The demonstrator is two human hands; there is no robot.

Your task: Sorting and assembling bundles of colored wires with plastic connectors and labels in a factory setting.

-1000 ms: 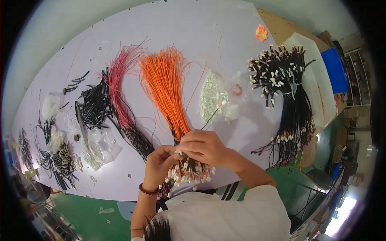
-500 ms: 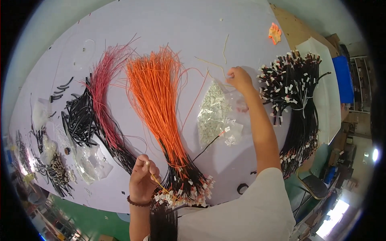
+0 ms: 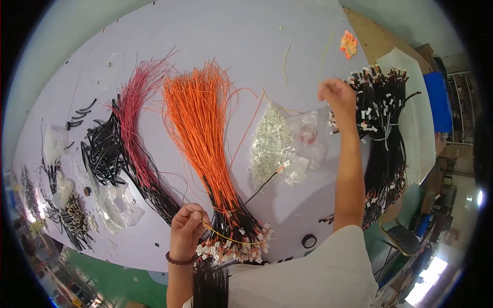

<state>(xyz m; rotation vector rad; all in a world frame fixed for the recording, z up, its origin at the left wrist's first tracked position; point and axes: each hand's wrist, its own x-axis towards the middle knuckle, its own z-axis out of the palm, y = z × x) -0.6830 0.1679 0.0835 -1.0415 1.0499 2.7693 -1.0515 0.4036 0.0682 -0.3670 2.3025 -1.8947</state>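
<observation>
My left hand (image 3: 186, 231), low and left of centre, is closed on a thin yellow wire (image 3: 226, 237). That wire curves right over the white connector ends of a bundle of orange wires (image 3: 197, 118). At the upper right, my right hand (image 3: 339, 97) is raised with its fingers pinched beside the bundle of black cables (image 3: 382, 118). A faint, motion-blurred yellow wire (image 3: 327, 51) rises from its fingertips. Between the hands lies a clear bag of small white connectors (image 3: 269, 138). Another short yellow wire (image 3: 285, 64) rests on the table above the bag.
Pink-red wires (image 3: 131, 97) and short black tubes (image 3: 105, 149) lie on the left of the table (image 3: 246, 31). A black tape roll (image 3: 309, 241) sits near the front edge. An orange crumpled piece (image 3: 348, 44) lies far right. One black lead (image 3: 263, 187) touches the clear bags.
My right hand has moved right, away from the bag, and its yellow wire now points up instead of left. The wire in my left hand has swung out to the right.
</observation>
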